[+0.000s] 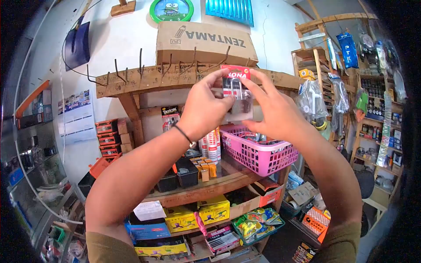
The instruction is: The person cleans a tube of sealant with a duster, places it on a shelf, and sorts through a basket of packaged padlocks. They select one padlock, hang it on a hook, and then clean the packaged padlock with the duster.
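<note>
Both my hands are raised in front of the wooden shelf, holding a padlock package [237, 94] with a red header card and a clear front. My left hand [206, 103] grips its left side, thumb across the front, with a dark band on the wrist. On the right side, my right hand [274, 105] has its fingers at the upper edge and its thumb near the lower corner. Just behind and below stands a pink basket [258, 153] with small packages inside. A row of metal hooks [141, 61] sticks out of the wooden beam [151, 82] behind the hands.
A cardboard box [206, 44] lies on top of the beam. Black bins [187, 173] and small orange-yellow boxes [205, 166] sit on the middle shelf. Yellow boxes [180, 220] and a tray of colourful packets [258, 223] fill the lower shelf. Stocked shelves [377, 118] stand at right.
</note>
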